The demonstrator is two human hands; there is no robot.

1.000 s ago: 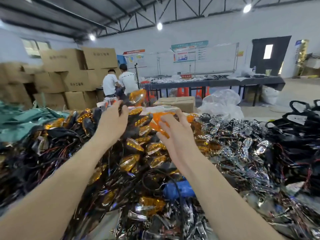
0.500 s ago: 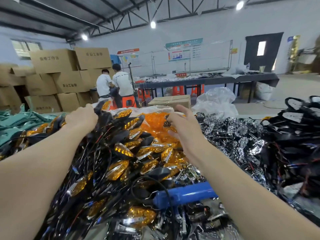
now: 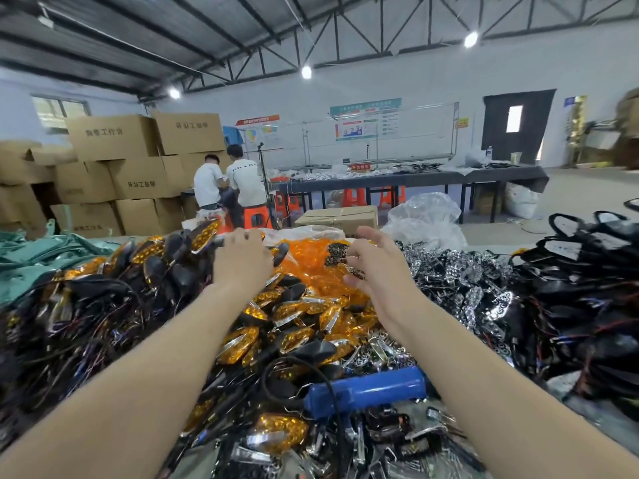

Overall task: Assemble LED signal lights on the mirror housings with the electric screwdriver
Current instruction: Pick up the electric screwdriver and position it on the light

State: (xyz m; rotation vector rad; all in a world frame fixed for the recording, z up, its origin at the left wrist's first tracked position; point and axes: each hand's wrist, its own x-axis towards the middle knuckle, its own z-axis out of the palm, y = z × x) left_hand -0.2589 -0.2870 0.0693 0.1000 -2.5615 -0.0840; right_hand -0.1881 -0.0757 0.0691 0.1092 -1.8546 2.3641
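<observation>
Fingers (image 3: 367,234) curled, grip unclear: left hand (image 3: 242,262), right hand (image 3: 378,264) flank bag (image 3: 313,233) of orange lenses (image 3: 309,253).

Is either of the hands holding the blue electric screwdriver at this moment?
No, the blue electric screwdriver lies untouched on the parts pile, nearer the camera than the left hand and the right hand.

Cardboard boxes (image 3: 138,181) (stacked), orange stools (image 3: 356,197)

factory workshop | steel-truss roof (image 3: 242,36) | stacked cartons (image 3: 114,167) | parts-laden workbench (image 3: 415,178) | heaped signal lights (image 3: 242,340)
</observation>
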